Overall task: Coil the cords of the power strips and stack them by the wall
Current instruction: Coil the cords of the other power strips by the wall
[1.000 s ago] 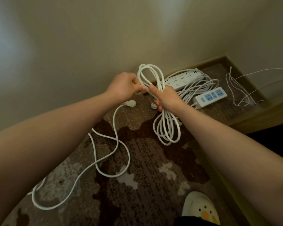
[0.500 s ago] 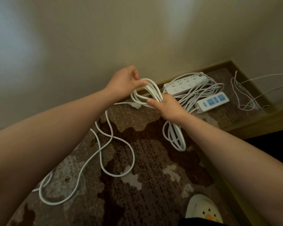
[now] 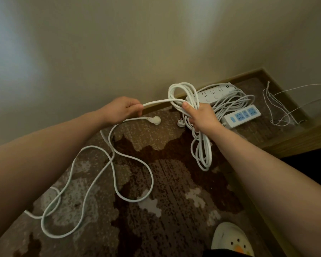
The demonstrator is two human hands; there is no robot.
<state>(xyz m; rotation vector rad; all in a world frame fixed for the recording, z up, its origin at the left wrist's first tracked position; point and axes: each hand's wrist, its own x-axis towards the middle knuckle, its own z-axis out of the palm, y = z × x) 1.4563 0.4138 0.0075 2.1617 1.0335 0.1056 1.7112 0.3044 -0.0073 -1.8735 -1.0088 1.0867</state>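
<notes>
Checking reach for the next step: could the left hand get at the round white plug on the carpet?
Probably yes: the round white plug lies uncovered just beside the left hand, but its grip holds the cord, so it must let go first.

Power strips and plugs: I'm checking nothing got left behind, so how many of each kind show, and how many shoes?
Power strips: 2, the white one by the wall and the blue-socket one beside it.
Plugs: 2, the round plug and the small plug, both on the carpet.
Shoes: 1, the white shoe.
Total: 5
</notes>
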